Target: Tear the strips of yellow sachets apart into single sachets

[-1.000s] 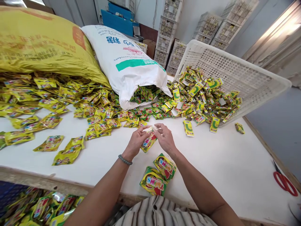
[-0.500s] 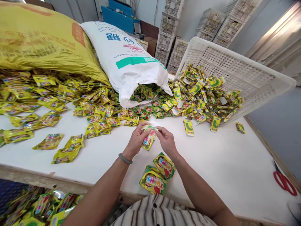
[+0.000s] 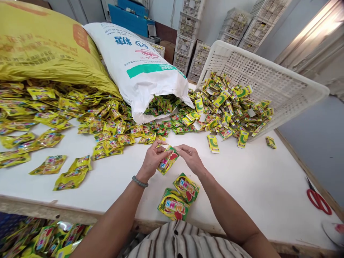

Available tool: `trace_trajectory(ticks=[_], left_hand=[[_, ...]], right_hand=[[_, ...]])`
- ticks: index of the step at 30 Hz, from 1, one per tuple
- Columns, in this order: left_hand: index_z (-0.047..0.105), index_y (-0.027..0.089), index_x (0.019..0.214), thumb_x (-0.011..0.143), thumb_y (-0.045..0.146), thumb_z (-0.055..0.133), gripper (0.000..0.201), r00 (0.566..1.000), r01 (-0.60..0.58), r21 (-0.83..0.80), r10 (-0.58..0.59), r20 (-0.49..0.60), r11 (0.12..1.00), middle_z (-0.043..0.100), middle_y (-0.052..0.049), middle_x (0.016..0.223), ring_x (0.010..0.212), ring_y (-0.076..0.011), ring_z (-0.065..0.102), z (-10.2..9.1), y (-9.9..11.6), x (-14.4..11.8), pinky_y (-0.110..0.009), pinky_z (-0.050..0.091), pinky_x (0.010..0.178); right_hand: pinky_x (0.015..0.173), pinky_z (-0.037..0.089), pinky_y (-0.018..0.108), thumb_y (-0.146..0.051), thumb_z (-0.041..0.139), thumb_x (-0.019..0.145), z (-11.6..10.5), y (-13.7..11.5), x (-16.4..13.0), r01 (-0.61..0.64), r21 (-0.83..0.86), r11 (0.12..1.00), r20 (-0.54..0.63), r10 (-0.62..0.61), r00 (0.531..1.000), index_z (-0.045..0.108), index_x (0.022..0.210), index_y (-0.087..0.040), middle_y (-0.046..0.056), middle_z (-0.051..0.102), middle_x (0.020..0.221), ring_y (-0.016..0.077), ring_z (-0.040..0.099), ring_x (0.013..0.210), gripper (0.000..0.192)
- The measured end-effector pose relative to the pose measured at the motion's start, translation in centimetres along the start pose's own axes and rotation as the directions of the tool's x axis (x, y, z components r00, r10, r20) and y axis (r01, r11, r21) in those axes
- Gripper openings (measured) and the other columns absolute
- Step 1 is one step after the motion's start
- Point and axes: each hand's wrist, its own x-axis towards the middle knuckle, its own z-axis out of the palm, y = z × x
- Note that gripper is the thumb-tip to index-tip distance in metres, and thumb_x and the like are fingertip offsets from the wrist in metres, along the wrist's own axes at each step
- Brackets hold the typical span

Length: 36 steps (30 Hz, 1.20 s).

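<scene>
Both hands meet over the near middle of the white table (image 3: 255, 186), pinching one small yellow packet (image 3: 167, 161) between them. The left hand (image 3: 153, 161) grips its left edge with fingers closed on it; the right hand (image 3: 191, 157) pinches the top right corner. The packet hangs tilted just above the table.

Just nearer lie two filled pouches (image 3: 178, 199), overlapping, close to the table's near edge.

Farther off, a white sack (image 3: 142, 68) lies on its side with its mouth open toward the hands, small green packets spilling out. To its left a large yellow sack (image 3: 45, 46) rests over a wide spread of yellow packets (image 3: 80, 118). On the right a white plastic crate (image 3: 263, 79) is tipped on its side, with a heap of yellow-green packets (image 3: 231, 107) pouring from it onto the table. Red scissors (image 3: 318, 200) lie at the far right edge.
</scene>
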Motion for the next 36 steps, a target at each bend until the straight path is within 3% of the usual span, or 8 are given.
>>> trace_trajectory(ticks=[5,8,11,16,21,26,30,36], left_hand=[[0.056,0.016,0.096,0.056,0.042,0.086,0.057,1.000,0.022,0.017,-0.022,-0.003,1.000,0.067,0.000,0.065,0.057,-0.0163,0.063,0.0,0.2,-0.1,-0.025,0.048,0.055],[0.059,0.015,0.098,0.055,0.043,0.087,0.059,0.999,0.044,0.015,-0.044,0.007,0.999,0.069,-0.002,0.069,0.060,-0.0178,0.065,0.0,0.3,-0.1,-0.026,0.050,0.057],[0.062,0.014,0.100,0.056,0.043,0.087,0.058,0.998,0.037,0.024,-0.038,0.040,0.999,0.069,-0.003,0.071,0.062,-0.0179,0.065,0.0,0.3,-0.1,-0.026,0.050,0.057],[0.064,0.015,0.100,0.059,0.041,0.086,0.053,0.999,0.000,0.023,-0.001,0.044,1.000,0.069,-0.003,0.071,0.062,-0.0168,0.065,-0.2,0.3,-0.1,-0.025,0.051,0.059],[0.064,0.014,0.098,0.060,0.043,0.085,0.052,0.999,0.012,0.024,-0.013,0.046,1.000,0.070,-0.004,0.073,0.064,-0.0179,0.066,-0.3,0.2,-0.1,-0.026,0.051,0.059],[0.061,0.015,0.099,0.057,0.043,0.086,0.057,0.999,0.026,-0.019,-0.025,0.041,0.999,0.070,-0.002,0.070,0.059,-0.0163,0.064,0.2,0.2,-0.1,-0.024,0.049,0.056],[0.057,0.017,0.103,0.060,0.041,0.086,0.058,0.998,0.010,-0.059,-0.007,0.057,0.998,0.068,0.001,0.068,0.055,-0.0129,0.061,0.3,0.5,-0.3,-0.022,0.047,0.052],[0.055,0.017,0.102,0.063,0.040,0.083,0.053,0.999,-0.045,-0.043,0.046,0.028,0.998,0.068,0.001,0.070,0.058,-0.0131,0.061,0.1,0.9,-0.4,-0.022,0.047,0.054]], right_hand=[[0.069,0.049,0.029,-0.043,0.075,0.069,0.1,0.2,0.2,-0.110,0.075,0.991,-0.032,0.112,0.993,0.070,0.077,-0.018,0.002,0.070,0.076,0.0156,0.062,0.069,0.026],[0.067,0.049,0.029,-0.042,0.080,0.061,0.0,0.3,0.4,-0.174,0.197,0.965,-0.073,0.192,0.979,0.069,0.076,-0.018,0.001,0.070,0.070,0.0147,0.061,0.065,0.030],[0.067,0.048,0.029,-0.041,0.080,0.061,-0.4,0.3,0.5,-0.195,0.215,0.957,-0.082,0.217,0.973,0.071,0.074,-0.018,0.001,0.071,0.068,0.0149,0.061,0.064,0.028],[0.076,0.050,0.033,-0.040,0.077,0.065,-1.0,0.2,0.2,-0.158,0.164,0.974,0.018,0.157,0.987,0.076,0.077,-0.022,0.000,0.074,0.075,0.0177,0.065,0.074,0.022],[0.093,0.048,0.041,-0.044,0.072,0.073,-1.2,0.2,-0.7,-0.129,0.165,0.978,0.067,0.119,0.991,0.078,0.091,-0.025,0.003,0.076,0.095,0.0228,0.067,0.094,0.027],[0.102,0.045,0.042,-0.050,0.068,0.077,0.5,1.0,-1.9,-0.083,0.221,0.972,-0.026,0.091,0.996,0.071,0.112,-0.027,0.002,0.070,0.116,0.0243,0.062,0.112,0.042],[0.103,0.045,0.041,-0.048,0.065,0.081,1.8,1.4,-2.6,-0.048,0.145,0.988,-0.096,0.062,0.993,0.057,0.132,-0.027,0.004,0.062,0.130,0.0239,0.059,0.116,0.056],[0.102,0.046,0.038,-0.045,0.061,0.085,1.7,0.4,-2.9,0.061,-0.051,0.997,-0.154,-0.068,0.986,0.065,0.122,-0.023,0.006,0.066,0.124,0.0226,0.059,0.115,0.043]])
